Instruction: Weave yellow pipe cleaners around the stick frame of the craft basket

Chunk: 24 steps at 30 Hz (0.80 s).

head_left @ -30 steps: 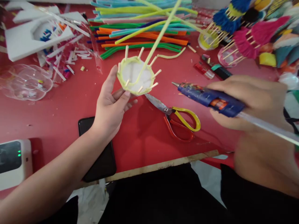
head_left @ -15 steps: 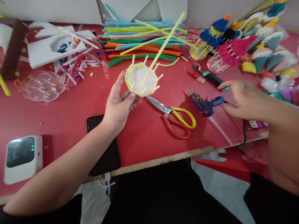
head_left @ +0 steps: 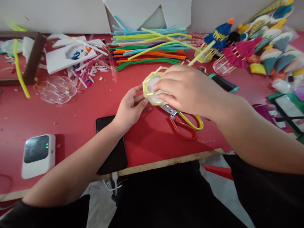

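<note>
My left hand [head_left: 130, 109] holds a small pale yellow basket base [head_left: 147, 83] by its left edge, fingers beneath and thumb near the rim. The base has a whitish floor and short sticks around its edge. Over its right side lies my right hand [head_left: 190, 85], fingers bent together at the inner rim on a yellow pipe cleaner [head_left: 201, 53]. The free end of that pipe cleaner slants up behind the hand; the pinched part is hidden. Below both hands, scissors [head_left: 182, 128] with a red and a yellow handle lie on the red table [head_left: 147, 139].
Coloured pipe cleaners [head_left: 152, 44] are piled at the back. A black phone [head_left: 114, 155] and a white device [head_left: 39, 155] lie near the front edge. A cutter knife [head_left: 224, 83] and finished pipe-cleaner figures [head_left: 239, 53] are at right. A clear flower-shaped tray [head_left: 57, 90] sits left.
My right hand has moved left from beside the glue gun onto the base and its pipe cleaner. The glue gun is now out of sight. The view has shifted slightly.
</note>
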Each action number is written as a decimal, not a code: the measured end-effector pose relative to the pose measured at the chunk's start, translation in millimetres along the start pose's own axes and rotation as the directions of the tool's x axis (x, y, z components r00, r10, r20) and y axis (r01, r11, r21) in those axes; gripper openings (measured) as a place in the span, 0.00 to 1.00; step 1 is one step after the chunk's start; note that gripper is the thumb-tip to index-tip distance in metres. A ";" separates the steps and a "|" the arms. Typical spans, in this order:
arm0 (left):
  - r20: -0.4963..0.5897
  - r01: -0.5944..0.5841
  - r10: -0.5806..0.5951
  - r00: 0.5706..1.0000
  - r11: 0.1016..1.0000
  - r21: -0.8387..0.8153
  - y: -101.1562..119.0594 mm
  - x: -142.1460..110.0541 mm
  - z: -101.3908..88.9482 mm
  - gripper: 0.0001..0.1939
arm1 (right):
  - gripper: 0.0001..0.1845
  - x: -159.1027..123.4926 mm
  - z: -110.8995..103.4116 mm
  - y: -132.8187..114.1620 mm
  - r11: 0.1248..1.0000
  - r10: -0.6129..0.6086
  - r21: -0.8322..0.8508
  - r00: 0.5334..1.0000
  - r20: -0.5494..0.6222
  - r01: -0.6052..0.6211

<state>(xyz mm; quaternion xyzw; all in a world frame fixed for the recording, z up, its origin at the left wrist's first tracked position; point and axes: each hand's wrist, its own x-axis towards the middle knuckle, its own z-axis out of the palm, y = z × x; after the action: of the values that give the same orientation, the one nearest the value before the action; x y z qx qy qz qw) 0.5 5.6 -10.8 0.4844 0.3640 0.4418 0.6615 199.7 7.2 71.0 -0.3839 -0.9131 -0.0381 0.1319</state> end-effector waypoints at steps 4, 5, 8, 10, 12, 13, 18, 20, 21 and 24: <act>0.003 0.014 -0.014 1.000 1.000 -0.026 1.7 0.0 2.1 0.15 | 0.13 0.1 3.8 4.0 0.998 0.047 0.028 0.993 0.105 -0.050; -0.001 0.019 -0.019 1.000 0.999 -0.032 1.9 0.2 2.7 0.13 | 0.14 0.1 2.8 4.2 0.998 0.047 0.028 0.991 0.127 -0.051; 0.001 0.027 -0.027 1.000 0.999 -0.034 1.6 0.6 3.6 0.11 | 0.16 1.5 -0.7 3.5 0.998 0.046 0.032 0.986 0.160 -0.052; 0.013 0.021 -0.021 1.000 0.999 -0.031 1.3 0.5 3.8 0.12 | 0.17 3.2 -1.9 2.0 0.998 0.050 0.035 0.983 0.177 -0.058; 0.025 0.012 -0.011 1.000 0.999 -0.037 1.3 0.3 3.7 0.12 | 0.16 4.8 -1.6 -0.2 0.997 0.070 0.026 0.978 0.195 -0.077; 0.031 0.009 -0.008 0.999 0.999 -0.041 1.4 0.1 3.7 0.12 | 0.16 5.3 -1.1 -1.4 0.996 0.081 0.019 0.976 0.201 -0.087; 0.048 -0.001 0.003 0.999 0.999 -0.046 1.5 -0.1 2.7 0.13 | 0.15 5.1 2.0 -5.6 0.996 0.088 0.008 0.981 0.172 -0.091; 0.052 -0.008 0.011 0.999 0.999 -0.044 1.1 -0.2 2.5 0.14 | 0.15 4.8 2.4 -6.0 0.996 0.085 0.002 0.983 0.164 -0.086; 0.055 -0.011 0.013 0.998 0.999 -0.040 1.0 -0.3 2.5 0.14 | 0.15 4.8 2.6 -6.0 0.996 0.083 -0.001 0.983 0.161 -0.084; 0.070 -0.021 0.022 0.997 1.000 -0.023 0.9 -1.3 2.6 0.17 | 0.14 5.5 2.9 -5.9 0.996 0.085 -0.002 0.985 0.151 -0.086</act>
<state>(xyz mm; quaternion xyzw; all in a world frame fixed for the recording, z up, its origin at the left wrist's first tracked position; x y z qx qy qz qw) 2.2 3.7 -9.2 0.4959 0.3303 0.4359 0.6745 191.2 7.3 69.9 -0.4242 -0.9032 -0.0012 0.0647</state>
